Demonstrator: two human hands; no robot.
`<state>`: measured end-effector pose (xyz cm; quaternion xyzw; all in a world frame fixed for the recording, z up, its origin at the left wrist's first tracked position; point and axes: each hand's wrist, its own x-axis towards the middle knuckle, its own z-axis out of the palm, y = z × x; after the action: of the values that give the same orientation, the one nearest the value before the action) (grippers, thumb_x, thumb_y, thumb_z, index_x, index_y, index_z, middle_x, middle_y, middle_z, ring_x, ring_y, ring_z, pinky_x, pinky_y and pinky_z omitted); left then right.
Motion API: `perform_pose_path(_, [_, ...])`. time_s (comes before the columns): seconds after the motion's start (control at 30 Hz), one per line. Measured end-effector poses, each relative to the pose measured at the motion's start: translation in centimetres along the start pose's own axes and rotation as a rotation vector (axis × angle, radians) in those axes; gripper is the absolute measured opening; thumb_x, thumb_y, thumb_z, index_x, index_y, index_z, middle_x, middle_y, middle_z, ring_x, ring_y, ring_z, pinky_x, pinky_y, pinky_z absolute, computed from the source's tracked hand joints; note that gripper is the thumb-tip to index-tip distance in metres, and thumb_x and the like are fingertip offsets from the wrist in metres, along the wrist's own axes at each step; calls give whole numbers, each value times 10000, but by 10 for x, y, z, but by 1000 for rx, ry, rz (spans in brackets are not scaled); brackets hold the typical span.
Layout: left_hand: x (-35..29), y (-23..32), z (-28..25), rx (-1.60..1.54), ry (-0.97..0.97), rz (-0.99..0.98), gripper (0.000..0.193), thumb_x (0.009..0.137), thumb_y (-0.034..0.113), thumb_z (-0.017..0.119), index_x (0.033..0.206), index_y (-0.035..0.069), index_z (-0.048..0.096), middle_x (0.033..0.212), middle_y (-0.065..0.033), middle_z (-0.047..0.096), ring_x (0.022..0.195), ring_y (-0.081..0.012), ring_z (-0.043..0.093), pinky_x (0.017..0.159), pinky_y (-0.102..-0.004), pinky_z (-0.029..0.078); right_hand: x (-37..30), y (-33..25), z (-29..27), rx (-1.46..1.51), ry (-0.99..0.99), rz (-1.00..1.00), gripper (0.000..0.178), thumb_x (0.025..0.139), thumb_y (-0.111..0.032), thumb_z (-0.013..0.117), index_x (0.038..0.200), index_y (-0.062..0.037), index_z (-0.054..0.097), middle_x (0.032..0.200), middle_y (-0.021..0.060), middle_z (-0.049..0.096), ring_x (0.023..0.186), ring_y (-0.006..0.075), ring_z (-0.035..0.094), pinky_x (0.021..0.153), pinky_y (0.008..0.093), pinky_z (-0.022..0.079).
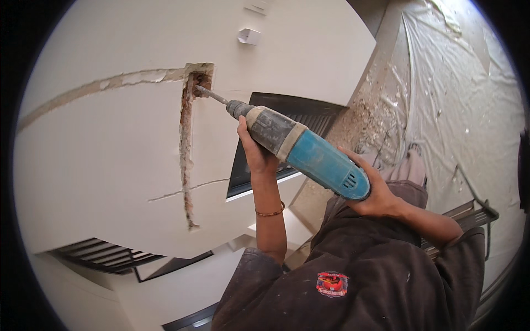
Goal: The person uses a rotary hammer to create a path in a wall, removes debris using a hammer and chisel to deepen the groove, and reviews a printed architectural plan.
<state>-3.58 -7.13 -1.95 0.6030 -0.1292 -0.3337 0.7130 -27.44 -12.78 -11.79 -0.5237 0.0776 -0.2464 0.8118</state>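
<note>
A teal and dark grey rotary hammer (pixel 323 163) is held at a slant, its front end toward the wall (pixel 127 143). Its chisel bit (pixel 214 95) reaches into a rough square recess (pixel 200 80), where reddish brick shows. My left hand (pixel 257 150) grips the tool's front part from below, near the chuck (pixel 237 109); some of its fingers are hidden behind the body. At the rear end, my right hand (pixel 375 190) is wrapped round the handle, mostly hidden by the housing.
A chiselled channel (pixel 186 160) runs down from the recess, and a shallower groove (pixel 105 84) runs left. A white wall fitting (pixel 249 36) sits above. Dark louvred panels (pixel 281 105) are set in the wall. Rubble (pixel 364 113) and plastic sheeting (pixel 464 94) cover the floor; a metal frame (pixel 475 212) stands right.
</note>
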Motion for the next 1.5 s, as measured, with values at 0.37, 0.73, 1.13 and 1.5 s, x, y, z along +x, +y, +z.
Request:
perform_pose_path(0.37, [9,-6,12,165,91,-24,474,946,522,424,1117,89,516,1027,-61,588,959,-183,592,853,-363,504,1,32,-9,135,55,-46,864,677,-49,709,1440,-38,302,1248,171,536,1153,226,533,1001,319,381])
perform_pose_path(0.73, [43,19,-12,163,115,14,588,930,594,358,1050,54,556,919,-123,633,844,-260,639,779,-415,546,45,9,8,91,8,-37,910,633,-51,708,1448,-75,304,1203,194,572,1132,280,566,976,346,414])
perform_pose_path(1.13, [18,-9,-20,69,130,-74,584,931,582,357,1084,53,553,988,-142,628,910,-278,618,827,-435,507,9,34,-3,47,-9,15,911,634,-44,689,1455,-66,295,1276,190,533,1174,270,538,1001,333,381])
perform_pose_path(1.5, [3,-1,-3,20,56,-113,524,951,552,353,1132,89,517,1019,-76,596,937,-187,601,836,-371,508,-4,11,-5,-37,8,-4,927,612,-96,725,1442,-31,315,1328,207,502,1214,270,518,1026,333,356])
